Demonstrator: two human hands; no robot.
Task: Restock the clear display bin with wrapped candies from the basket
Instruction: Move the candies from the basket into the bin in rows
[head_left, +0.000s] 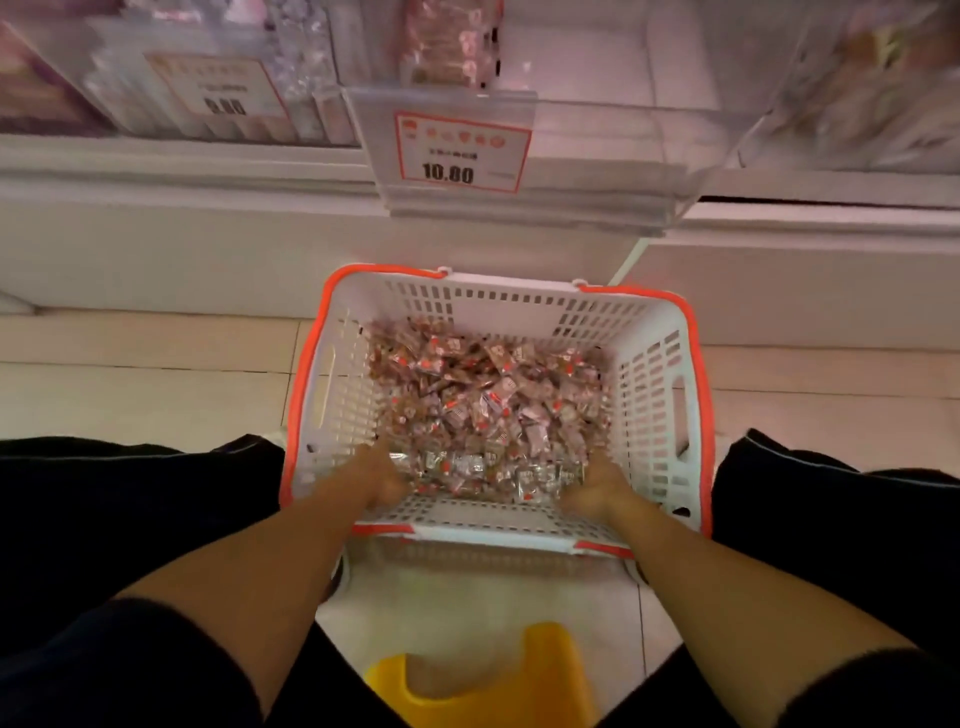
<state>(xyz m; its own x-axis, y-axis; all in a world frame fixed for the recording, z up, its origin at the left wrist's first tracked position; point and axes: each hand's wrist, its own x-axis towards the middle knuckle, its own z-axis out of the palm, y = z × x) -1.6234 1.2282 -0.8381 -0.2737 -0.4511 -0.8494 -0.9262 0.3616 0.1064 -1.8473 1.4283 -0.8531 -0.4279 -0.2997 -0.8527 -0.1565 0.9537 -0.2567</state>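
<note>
A white basket with an orange rim (670, 332) stands on the floor between my knees, its bottom covered with red-and-clear wrapped candies (483, 395). My left hand (376, 480) and my right hand (597, 491) are both inside at the near wall. They press in from either side on a heap of candies (488, 475); the fingertips are buried in it. Above, on the shelf, the clear display bin (613, 135) juts forward with a price label reading 10.80 (462, 153). It looks mostly bare, with a few packets at its back left (447, 47).
Neighbouring clear bins sit left (171, 88) and right (872, 88) of the target bin. A white shelf base (182, 249) runs behind the basket. A yellow stool (483, 680) is under me, and my dark-trousered knees (130, 499) flank the basket on the tiled floor.
</note>
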